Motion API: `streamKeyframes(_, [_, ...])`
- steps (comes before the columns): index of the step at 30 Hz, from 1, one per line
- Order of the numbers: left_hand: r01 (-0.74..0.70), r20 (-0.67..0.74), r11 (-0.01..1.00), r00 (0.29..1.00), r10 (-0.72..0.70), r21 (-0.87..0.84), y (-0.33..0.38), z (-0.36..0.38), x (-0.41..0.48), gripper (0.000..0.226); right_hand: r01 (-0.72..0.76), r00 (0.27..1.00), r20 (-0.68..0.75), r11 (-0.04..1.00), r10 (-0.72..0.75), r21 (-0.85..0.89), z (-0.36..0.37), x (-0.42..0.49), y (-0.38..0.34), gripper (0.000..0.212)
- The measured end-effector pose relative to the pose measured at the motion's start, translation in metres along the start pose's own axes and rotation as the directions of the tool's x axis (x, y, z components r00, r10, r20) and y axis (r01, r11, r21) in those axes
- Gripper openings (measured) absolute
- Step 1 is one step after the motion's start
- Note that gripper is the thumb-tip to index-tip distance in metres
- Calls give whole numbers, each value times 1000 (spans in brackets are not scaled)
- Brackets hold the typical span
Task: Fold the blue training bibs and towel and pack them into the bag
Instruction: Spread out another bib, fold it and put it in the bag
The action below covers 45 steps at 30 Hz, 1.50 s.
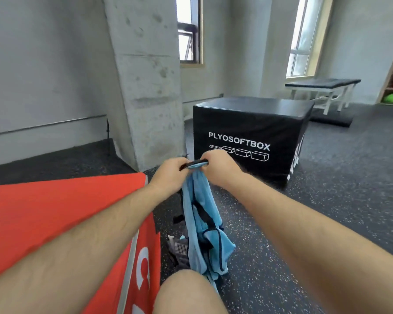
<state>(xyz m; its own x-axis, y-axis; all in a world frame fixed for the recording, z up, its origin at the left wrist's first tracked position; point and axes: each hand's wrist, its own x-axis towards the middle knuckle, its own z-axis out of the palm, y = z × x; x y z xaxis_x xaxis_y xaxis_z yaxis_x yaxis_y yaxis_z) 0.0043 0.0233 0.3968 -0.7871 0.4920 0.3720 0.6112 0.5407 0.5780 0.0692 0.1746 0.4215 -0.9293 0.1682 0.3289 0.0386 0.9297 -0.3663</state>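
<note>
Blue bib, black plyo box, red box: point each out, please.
blue bib (211, 241), head view, lower hanging fabric.
black plyo box (247, 123), head view, front face above the lettering.
red box (55, 200), head view, top face.

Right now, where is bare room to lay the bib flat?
The red box top, beside the left hand, is bare. So is the floor right of the bib, up to the black box, whose top is bare too. Crowded: the floor under the bib, where grey items lie beside the red box.
</note>
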Motion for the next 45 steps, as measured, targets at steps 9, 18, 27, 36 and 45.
streamKeyframes(9, [-14,-133,1000,991,14,6,20,-41,3,16,-30,998,57,990,38,-137,-40,17,-38,17])
streamKeyframes(18, [-98,-198,995,975,102,27,40,-94,6,22,111,993,37,994,-112,19,-53,16,-54,19])
streamKeyframes(27, [-46,-399,986,911,107,160,16,-220,-23,22,245,967,-154,906,-203,345,-59,45,-166,18])
streamKeyframes(36, [126,-692,957,716,94,261,14,-405,-95,20,595,802,-367,679,-471,430,-94,78,-364,16])
streamKeyframes(45, [357,-575,915,795,-193,188,-58,-402,-207,17,632,747,-95,658,-658,409,-10,15,-423,33])
